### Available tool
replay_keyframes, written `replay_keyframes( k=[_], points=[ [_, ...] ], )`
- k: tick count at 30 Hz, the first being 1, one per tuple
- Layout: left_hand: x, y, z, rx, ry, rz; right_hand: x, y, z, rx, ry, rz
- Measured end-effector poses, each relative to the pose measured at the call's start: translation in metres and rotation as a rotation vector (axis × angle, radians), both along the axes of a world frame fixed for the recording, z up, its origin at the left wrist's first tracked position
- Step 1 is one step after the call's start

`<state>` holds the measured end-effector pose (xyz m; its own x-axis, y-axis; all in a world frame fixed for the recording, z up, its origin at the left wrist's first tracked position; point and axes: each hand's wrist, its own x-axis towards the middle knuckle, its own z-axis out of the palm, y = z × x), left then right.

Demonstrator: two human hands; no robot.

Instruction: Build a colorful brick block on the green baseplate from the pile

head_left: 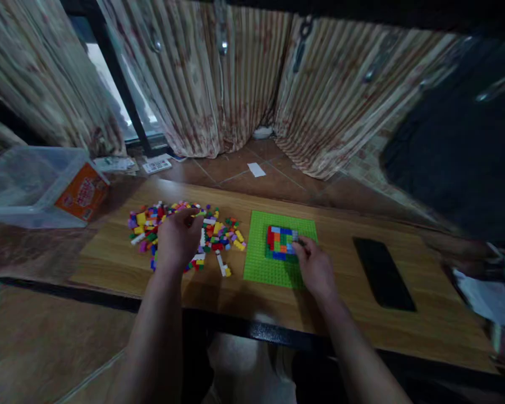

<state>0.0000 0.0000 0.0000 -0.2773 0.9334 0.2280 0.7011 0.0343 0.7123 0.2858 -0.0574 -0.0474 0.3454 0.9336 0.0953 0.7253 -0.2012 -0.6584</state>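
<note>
A square structure of toy bricks (283, 242), in red, blue, green, orange and pale blue, stands on the lime-green baseplate (258, 272). My right hand (317, 269) has its thumb and fingers closed at the structure's right edge. Whether a separate small brick sits between those fingertips is hidden. Over the right part of a loose pile of toy bricks (141, 219) hovers my left hand (180, 238), its curved fingers and thumb apart, with nothing visible between them. White and yellow bricks (222, 265) lie between the pile and the baseplate.
A black flat slab, perhaps a phone or tablet (382, 275), lies on the wooden table (336, 314) to the right. On the floor at left stands a clear plastic bin (33, 216) with an orange label. Papers (156, 164) lie beyond the table, below striped curtains (252, 73).
</note>
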Motion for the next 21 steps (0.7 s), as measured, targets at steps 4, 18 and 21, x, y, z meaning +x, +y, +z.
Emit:
replay_keyframes(
  k=[4, 18, 21],
  points=[
    [-0.004, 0.003, 0.000, 0.015, -0.047, 0.015, 0.009, 0.000, 0.000, 0.042, 0.010, 0.013],
    [-0.012, 0.002, 0.011, 0.162, -0.685, 0.111, -0.046, -0.010, 0.013, 0.442, 0.055, 0.160],
    [-0.012, -0.001, 0.015, 0.160, -0.751, 0.113, -0.073, -0.014, 0.010, 0.433, 0.020, 0.411]
  ],
)
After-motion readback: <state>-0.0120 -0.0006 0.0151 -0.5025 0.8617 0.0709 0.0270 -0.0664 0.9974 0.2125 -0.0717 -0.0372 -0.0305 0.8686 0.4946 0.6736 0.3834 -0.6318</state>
